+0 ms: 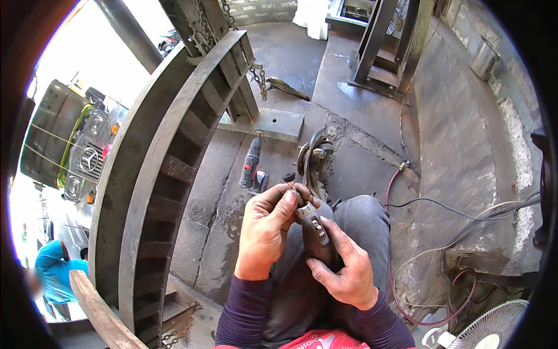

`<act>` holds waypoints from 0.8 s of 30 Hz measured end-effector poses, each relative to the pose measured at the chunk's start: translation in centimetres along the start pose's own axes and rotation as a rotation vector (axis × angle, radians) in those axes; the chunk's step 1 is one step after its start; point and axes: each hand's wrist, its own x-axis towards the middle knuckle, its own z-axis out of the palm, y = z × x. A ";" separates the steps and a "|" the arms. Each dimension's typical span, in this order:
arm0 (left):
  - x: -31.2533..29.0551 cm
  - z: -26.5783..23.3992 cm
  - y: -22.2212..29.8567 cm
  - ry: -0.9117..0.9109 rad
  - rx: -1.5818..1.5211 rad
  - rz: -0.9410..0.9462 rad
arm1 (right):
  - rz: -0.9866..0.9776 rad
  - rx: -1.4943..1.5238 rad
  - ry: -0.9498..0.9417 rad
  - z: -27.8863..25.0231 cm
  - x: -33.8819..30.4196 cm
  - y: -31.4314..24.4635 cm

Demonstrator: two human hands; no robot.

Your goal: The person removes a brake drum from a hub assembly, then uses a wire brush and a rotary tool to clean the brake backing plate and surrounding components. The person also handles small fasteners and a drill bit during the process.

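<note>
A dark hand-held tool with a metal collar and a side switch, which looks like a die grinder [317, 231], is over my lap, its nose pointing up and away from me. My right hand [347, 266] wraps its body, with the thumb on the near side. At the nose, my left hand [271, 224] is closed, the thumb and fingers pinching around the tip. A small bit with a dark head [289, 177] sticks out just above those fingers. Beyond my left hand, a black and grey cordless drill [250, 164] lies on the floor. A worn metal part with round discs [314, 157] stands beside it.
A tall curved steel frame [174, 168] with cross ribs rises on the left, with chains [203, 38] at its top. A red hose [390, 256] and cables run along the right, near a fan [491, 328]. A person in blue [58, 270] and a truck [84, 139] are far left.
</note>
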 end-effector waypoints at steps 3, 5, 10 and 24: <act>0.1 0.1 0.0 -0.018 -0.044 -0.011 | -0.001 0.014 0.004 -0.1 0.1 0.2; 0.0 0.3 -0.2 0.000 -0.035 -0.008 | 0.013 0.023 0.000 -0.2 0.2 0.2; 0.7 -0.2 -0.1 0.005 0.069 -0.027 | 0.022 0.025 -0.030 -0.5 0.4 0.1; 1.3 -0.7 -0.2 -0.104 0.019 -0.051 | 0.052 0.056 -0.045 -0.8 0.5 0.3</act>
